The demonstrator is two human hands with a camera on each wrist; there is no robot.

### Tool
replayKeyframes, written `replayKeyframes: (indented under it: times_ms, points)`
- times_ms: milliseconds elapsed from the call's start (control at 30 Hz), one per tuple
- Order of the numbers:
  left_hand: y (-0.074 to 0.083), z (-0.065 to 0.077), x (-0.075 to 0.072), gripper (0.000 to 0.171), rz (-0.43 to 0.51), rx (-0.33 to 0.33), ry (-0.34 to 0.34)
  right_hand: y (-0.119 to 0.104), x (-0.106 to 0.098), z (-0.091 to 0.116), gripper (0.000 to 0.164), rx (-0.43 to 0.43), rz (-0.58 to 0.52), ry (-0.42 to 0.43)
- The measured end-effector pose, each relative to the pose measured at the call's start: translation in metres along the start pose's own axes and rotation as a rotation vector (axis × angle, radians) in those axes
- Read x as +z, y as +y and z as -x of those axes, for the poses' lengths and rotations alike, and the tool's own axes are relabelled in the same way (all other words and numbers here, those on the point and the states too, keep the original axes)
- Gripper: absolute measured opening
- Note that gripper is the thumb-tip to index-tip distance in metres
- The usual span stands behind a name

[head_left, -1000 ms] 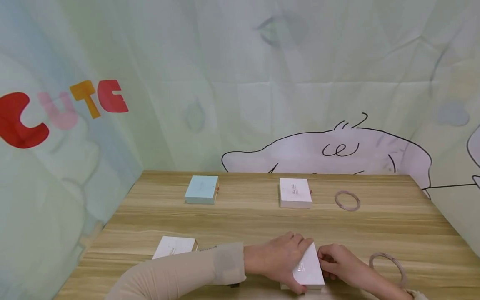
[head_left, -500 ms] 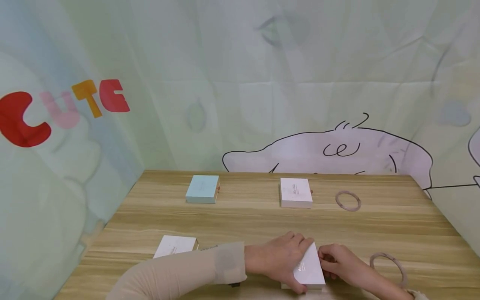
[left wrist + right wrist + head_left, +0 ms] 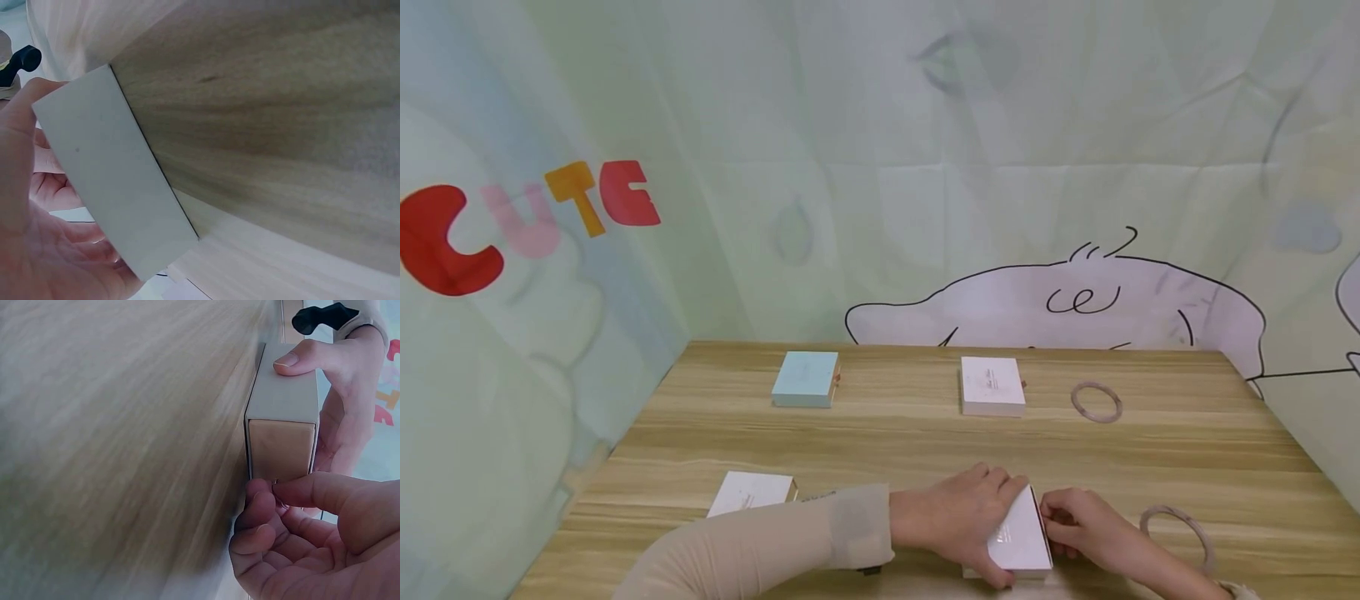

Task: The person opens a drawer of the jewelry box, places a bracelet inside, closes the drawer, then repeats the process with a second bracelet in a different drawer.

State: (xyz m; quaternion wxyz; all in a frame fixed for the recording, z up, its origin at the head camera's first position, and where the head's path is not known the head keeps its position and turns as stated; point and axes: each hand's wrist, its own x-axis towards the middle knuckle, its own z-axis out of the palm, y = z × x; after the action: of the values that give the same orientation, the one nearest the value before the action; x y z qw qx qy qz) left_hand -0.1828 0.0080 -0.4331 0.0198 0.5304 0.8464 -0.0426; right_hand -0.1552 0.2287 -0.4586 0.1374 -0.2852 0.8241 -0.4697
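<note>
A white drawer-style gift box with small lettering lies near the front of the table. My left hand grips it from the left, thumb on the near side and fingers over the far side. In the left wrist view, the box's plain white side sits within that hand's grasp. At the box's right end my right hand pinches a small pull tab, mostly hidden by the fingertips. The right wrist view shows the tan drawer front framed by the white sleeve, with the left thumb on the box's side.
A pale blue box and another white box stand at the back. One more white box is partly behind the left sleeve. Two bangles lie right: a far bangle and a near bangle beside the right forearm.
My right hand has shifted slightly to the right. A thin dark line now shows along the held box's right edge. The left hand stays in place.
</note>
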Motion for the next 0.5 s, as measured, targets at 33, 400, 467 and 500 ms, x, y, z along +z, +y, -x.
replayKeyframes:
  times_ms: [33, 400, 467, 500]
  points:
    - [0.0003, 0.0000, 0.0000, 0.106, 0.002, -0.001, 0.000, 0.0001, -0.0001, 0.0001, 0.023, -0.001, 0.004, -0.001]
    - [0.0004, 0.0000, 0.0004, 0.106, -0.001, 0.000, 0.002, -0.0009, -0.0025, 0.0009, 0.022, 0.028, -0.025, -0.012]
    - [0.0003, 0.0000, 0.0005, 0.106, 0.001, -0.001, 0.001, -0.0005, -0.0028, 0.0012, 0.022, 0.033, -0.022, -0.009]
    - [0.0002, 0.0001, 0.0005, 0.106, 0.004, -0.002, 0.001, -0.0006, -0.0029, 0.0012, 0.022, 0.034, -0.020, -0.007]
